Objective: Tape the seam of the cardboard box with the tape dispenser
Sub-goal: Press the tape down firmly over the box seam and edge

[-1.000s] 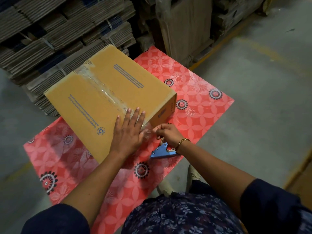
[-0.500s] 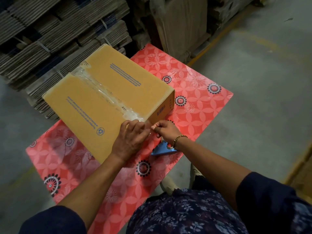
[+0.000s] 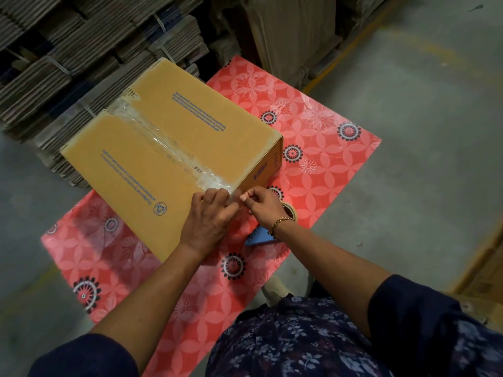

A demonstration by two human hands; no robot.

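Observation:
A closed cardboard box (image 3: pixel 190 123) lies on a red flowered table (image 3: pixel 326 164). Clear tape (image 3: pixel 168 148) runs along its top seam to the near edge. My left hand (image 3: pixel 209 219) rests at that near edge with fingers curled on the tape's end. My right hand (image 3: pixel 262 204) is just beside it, off the box's near corner, pinching the same stretch of tape. The blue tape dispenser (image 3: pixel 258 239) lies on the table under my right wrist, its roll (image 3: pixel 291 210) partly hidden by the hand.
Bundled stacks of flattened cardboard (image 3: pixel 81 50) stand right behind the box and table. Upright cardboard sheets (image 3: pixel 294 31) lean at the back. Grey concrete floor (image 3: pixel 422 131) with a yellow line (image 3: pixel 353 42) lies to the right. A shoe (image 3: pixel 275 291) shows below the table's edge.
My left hand went from lying flat on the box top to curled at its near edge. My right hand rose from the dispenser to the tape beside the left hand.

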